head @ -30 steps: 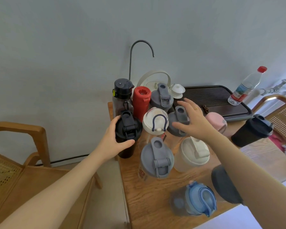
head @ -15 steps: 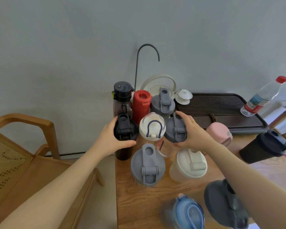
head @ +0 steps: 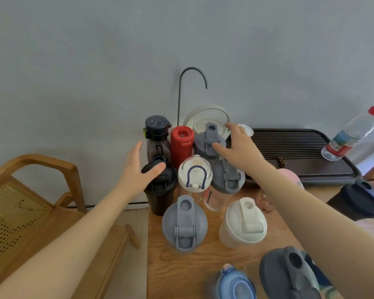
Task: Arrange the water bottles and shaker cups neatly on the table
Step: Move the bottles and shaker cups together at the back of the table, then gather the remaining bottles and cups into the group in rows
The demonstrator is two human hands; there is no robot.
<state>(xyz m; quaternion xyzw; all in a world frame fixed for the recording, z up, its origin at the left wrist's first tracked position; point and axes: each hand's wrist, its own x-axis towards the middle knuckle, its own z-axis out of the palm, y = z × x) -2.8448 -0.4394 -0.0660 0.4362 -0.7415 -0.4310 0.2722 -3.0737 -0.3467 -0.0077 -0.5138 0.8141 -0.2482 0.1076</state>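
At bench point(head: 203, 262) rear: left hand point(head: 138, 169) and right hand point(head: 235, 147), both released, fingers spread, off black shaker point(head: 158, 190) and grey shaker point(head: 227, 180); middle row set, back row next

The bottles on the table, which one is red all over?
The red bottle in the back row, standing between the dark flip-cap bottle and a grey-lidded shaker. The clear plastic bottle has only a red cap.

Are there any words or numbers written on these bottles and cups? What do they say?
None can be read.
Red print on the clear cup with the white lid: cut off and blurred.
Red and blue label on the clear plastic bottle with the red cap: too small and blurred.
The other lids and cups show no writing.
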